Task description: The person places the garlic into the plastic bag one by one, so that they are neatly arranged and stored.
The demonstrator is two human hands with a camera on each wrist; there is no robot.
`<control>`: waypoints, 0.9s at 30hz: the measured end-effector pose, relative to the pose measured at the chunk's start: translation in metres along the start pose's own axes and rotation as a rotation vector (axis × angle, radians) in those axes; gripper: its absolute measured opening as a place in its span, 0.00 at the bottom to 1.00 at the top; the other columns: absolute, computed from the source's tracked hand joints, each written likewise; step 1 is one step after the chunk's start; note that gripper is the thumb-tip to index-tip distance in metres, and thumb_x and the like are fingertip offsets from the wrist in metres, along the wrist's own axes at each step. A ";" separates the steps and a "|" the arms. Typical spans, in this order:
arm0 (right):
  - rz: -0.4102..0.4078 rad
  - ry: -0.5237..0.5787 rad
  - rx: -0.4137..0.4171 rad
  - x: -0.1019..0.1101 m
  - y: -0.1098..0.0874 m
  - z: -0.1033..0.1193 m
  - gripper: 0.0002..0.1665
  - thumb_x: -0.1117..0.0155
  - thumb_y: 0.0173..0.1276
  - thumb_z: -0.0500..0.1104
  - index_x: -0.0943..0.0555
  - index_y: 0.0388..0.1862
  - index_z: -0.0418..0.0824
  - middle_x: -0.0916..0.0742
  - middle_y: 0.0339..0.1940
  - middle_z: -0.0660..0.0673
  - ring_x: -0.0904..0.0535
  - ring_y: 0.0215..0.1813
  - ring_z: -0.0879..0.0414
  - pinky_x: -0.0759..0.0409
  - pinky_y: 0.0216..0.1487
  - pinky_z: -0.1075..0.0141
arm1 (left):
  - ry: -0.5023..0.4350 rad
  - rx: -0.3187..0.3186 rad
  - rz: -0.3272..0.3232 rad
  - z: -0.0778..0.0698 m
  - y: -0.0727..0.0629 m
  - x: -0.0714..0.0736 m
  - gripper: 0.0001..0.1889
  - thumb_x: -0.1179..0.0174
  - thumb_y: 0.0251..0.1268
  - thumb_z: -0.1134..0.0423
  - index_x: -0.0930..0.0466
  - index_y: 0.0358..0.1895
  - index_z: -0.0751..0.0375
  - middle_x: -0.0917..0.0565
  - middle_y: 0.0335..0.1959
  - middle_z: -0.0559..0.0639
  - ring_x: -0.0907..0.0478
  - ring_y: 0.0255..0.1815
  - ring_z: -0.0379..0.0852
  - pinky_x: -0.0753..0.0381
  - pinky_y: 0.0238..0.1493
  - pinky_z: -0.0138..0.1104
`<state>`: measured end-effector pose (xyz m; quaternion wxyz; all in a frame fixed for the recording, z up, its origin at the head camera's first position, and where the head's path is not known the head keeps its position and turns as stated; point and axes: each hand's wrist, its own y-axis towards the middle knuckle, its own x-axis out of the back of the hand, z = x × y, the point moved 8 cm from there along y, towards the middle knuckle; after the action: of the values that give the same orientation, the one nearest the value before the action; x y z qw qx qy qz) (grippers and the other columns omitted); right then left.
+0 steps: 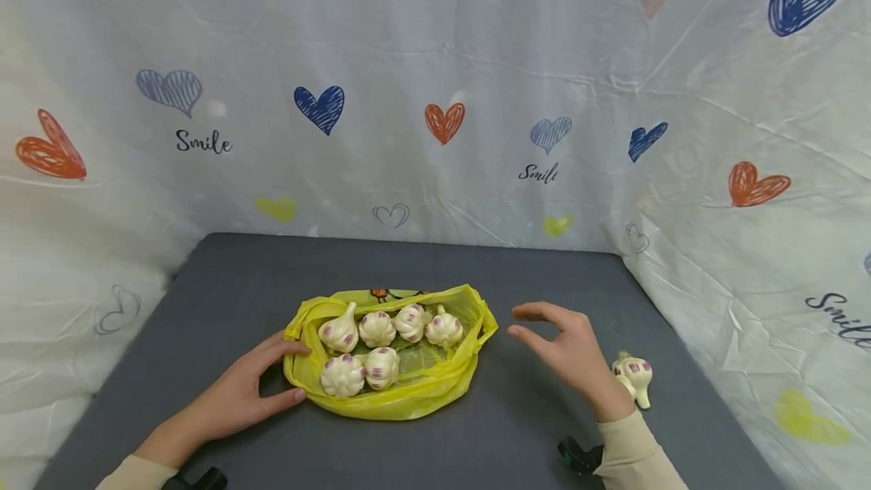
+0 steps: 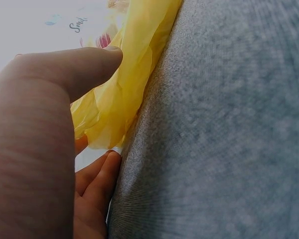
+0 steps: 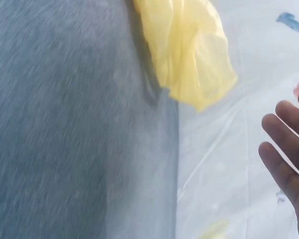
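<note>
The left hand (image 1: 234,392), fingers spread, touches the yellow bag (image 1: 415,404) of garlic (image 1: 382,368) at nine o'clock, best kept light; the right hand (image 1: 573,350), fingers parted, hovers empty at three.

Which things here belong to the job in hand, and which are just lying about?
Likely the job:
- thin yellow plastic bag, touched by left hand
- round white purple-streaked garlic bulbs inside
- similar loose garlic

Probably just surroundings:
- dark grey tabletop
- white heart-printed sheet
</note>
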<state>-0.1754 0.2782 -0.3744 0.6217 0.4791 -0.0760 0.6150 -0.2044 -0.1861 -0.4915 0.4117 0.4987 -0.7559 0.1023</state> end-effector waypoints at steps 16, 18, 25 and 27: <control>-0.123 -0.120 -0.129 0.036 -0.035 -0.037 0.22 0.15 0.67 0.42 0.09 0.59 0.51 0.07 0.55 0.51 0.12 0.59 0.55 0.27 0.59 0.84 | -0.011 -0.017 -0.001 0.000 0.000 -0.001 0.27 0.25 0.71 0.41 0.22 0.70 0.32 0.25 0.77 0.48 0.28 0.77 0.63 0.20 0.65 0.65; -0.130 -0.130 -0.140 0.040 -0.037 -0.040 0.22 0.16 0.68 0.42 0.09 0.59 0.50 0.07 0.56 0.50 0.12 0.60 0.52 0.27 0.59 0.84 | -0.016 -0.019 -0.003 -0.001 0.000 -0.001 0.27 0.25 0.71 0.42 0.22 0.70 0.32 0.25 0.78 0.50 0.28 0.78 0.64 0.21 0.65 0.66; -0.096 -0.204 -0.228 0.052 -0.049 -0.049 0.22 0.19 0.73 0.45 0.11 0.64 0.50 0.09 0.61 0.48 0.15 0.65 0.45 0.24 0.60 0.77 | -0.009 -0.034 -0.008 -0.005 0.000 0.001 0.27 0.24 0.71 0.44 0.22 0.69 0.34 0.25 0.78 0.51 0.29 0.78 0.65 0.21 0.65 0.66; -0.110 -0.222 -0.237 0.057 -0.052 -0.052 0.21 0.19 0.73 0.46 0.11 0.63 0.49 0.09 0.62 0.47 0.15 0.64 0.47 0.25 0.59 0.78 | -0.003 -0.032 -0.007 -0.006 0.000 0.001 0.27 0.24 0.71 0.43 0.22 0.69 0.33 0.25 0.77 0.50 0.27 0.77 0.63 0.20 0.65 0.65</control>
<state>-0.1442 0.3645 -0.3892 0.6942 0.4709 -0.1900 0.5101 -0.2014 -0.1835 -0.4874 0.4189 0.4947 -0.7563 0.0879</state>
